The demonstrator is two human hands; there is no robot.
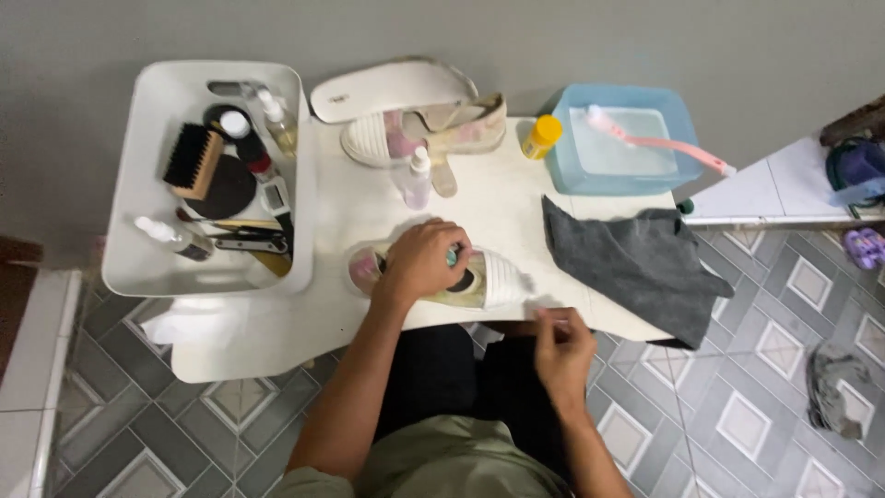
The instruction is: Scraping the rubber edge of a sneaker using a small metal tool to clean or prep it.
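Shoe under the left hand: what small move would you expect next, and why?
Probably the right hand comes up to the shoe. The left hand pins it flat on the white table, while the right hand sits off the table edge, fingers pinched; whether they hold anything is unclear.

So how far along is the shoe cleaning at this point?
Early, by the look of it. Set out already: tub of water with a toothbrush, grey cloth, tray of brushes. In hand: left hand presses on one shoe; right hand is off the table edge. The other shoe lies untouched, stained.
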